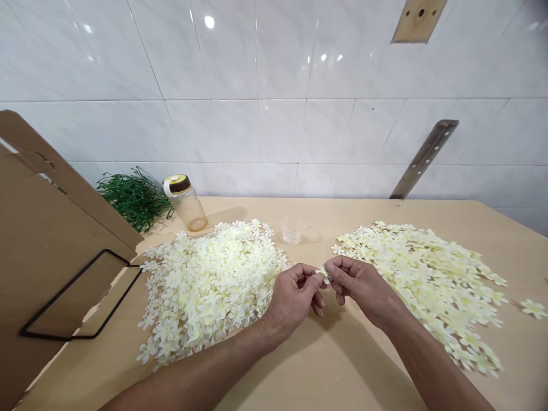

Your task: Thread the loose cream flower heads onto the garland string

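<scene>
**Small white-and-yellow petalled flower [323,275] pinched between two hands above the work surface**

The flower is raised off the smooth, pale wood-coloured table [282,377], in the gap between two flower heaps; the left hand [295,294] has thumb and forefinger closed on it, the other fingers loosely curled below; the right hand [359,286] meets it from the opposite side, thumb and forefinger likewise pinched together on its edge.

Beside the left hand lies a dense mound of white-and-yellow flowers [222,279]; beyond the right hand, a flatter spread of similar pale flowers [428,274], with one loose pale flower [534,309] apart at far right; behind the hands stands a small clear cup [292,235].

Further out: a transparent bottle with a brown-and-yellow lid [186,206]; a tangle of thin green stems [135,200]; a brown cardboard box [47,228] at left; a white marbled tile wall [282,131] behind.
</scene>
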`<state>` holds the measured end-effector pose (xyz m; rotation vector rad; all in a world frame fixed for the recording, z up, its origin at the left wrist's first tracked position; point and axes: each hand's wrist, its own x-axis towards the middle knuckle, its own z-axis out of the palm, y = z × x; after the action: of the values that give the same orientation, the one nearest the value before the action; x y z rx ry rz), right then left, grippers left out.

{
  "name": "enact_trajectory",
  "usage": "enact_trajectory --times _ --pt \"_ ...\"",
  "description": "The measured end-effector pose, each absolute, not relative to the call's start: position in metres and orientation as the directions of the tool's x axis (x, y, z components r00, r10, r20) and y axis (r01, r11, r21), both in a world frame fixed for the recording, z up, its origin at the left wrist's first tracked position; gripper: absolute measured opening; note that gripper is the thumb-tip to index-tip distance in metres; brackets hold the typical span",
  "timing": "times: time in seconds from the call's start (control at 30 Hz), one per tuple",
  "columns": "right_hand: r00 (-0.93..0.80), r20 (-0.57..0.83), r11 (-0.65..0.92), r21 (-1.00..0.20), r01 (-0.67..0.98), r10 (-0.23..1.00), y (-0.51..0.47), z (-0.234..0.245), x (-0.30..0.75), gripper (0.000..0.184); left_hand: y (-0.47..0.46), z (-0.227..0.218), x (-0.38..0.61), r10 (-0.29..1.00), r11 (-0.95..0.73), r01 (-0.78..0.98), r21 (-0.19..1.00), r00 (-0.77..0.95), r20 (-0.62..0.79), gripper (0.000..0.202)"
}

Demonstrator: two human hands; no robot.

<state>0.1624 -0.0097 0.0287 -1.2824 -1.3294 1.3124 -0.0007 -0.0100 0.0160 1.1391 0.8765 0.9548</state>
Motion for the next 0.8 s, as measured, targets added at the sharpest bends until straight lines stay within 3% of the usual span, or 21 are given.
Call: enact_trajectory --times 0.1,0.2,0.3,0.5,0.8 --pt "-0.047 -0.054 -0.045 -0.982 0.183 0.997 -0.010 0.028 0.159 0.037 -0.007 0.012 0.001 0.943 0.187 -0.240 0.953 0.315 -0.106 0.031" --pt "0.078 0.127 0.087 -0.918 0.388 0.989 -0.014 0.030 0.156 0.032 -0.003 0.009 -0.001 0.955 0.177 -0.226 0.958 0.276 -0.111 0.031" --pt "0.038 0.275 0.207 -0.802 0.561 0.961 -0.016 0.031 0.153 0.024 -0.001 0.006 -0.002 0.965 0.139 -0.160 0.977 0.241 -0.098 0.029" --pt "-0.031 0.249 0.204 -0.707 0.677 0.968 -0.016 0.032 0.156 0.020 0.000 0.006 -0.002 0.959 0.135 -0.160 0.978 0.271 -0.088 0.028" --pt "-0.112 0.355 0.312 -0.577 0.755 0.928 -0.020 0.039 0.153 0.018 0.000 0.005 -0.004 0.954 0.118 -0.175 0.977 0.292 -0.063 0.033"
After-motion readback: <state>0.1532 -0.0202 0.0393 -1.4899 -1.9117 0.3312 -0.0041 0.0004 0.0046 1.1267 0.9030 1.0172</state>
